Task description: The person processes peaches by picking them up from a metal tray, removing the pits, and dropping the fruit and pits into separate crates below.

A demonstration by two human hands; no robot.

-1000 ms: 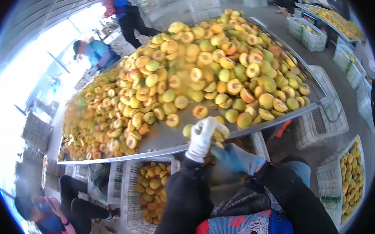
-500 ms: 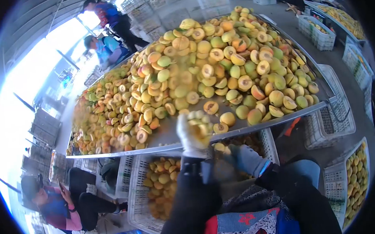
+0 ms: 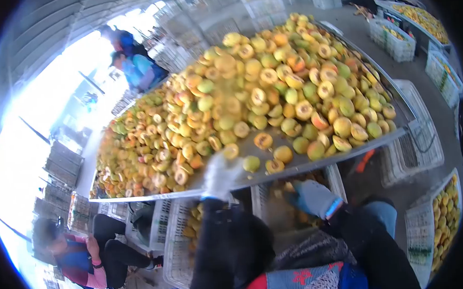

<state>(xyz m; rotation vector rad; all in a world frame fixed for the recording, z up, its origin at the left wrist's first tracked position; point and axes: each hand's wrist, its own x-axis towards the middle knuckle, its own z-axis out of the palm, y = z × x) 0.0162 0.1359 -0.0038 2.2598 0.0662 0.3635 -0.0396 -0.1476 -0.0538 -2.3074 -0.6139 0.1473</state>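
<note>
Nearest, the right hand (image 3: 318,198), in a pale grey-blue glove, lies low over a white plastic lattice crate (image 3: 336,183) with fruit in it; its fingers point leftward, but whether they are closed on anything cannot be told. Forward and left of it, the left hand (image 3: 221,176), in a white glove, is at the front edge of a grey metal tabletop (image 3: 316,163); blur hides its finger spread and any grip. Just right of the left hand sits a round greenish-yellow fruit (image 3: 251,164), and past that, a halved orange fruit with a hollow centre (image 3: 263,140). Beyond both hands rises a large heap of whole and halved yellow-orange fruit (image 3: 270,77). The step in hand appears to be handling loose fruit between tabletop and crate; the next move, as judged, calls for the left hand to approach a near piece with fingers parted wide enough for its rounded sides.
</note>
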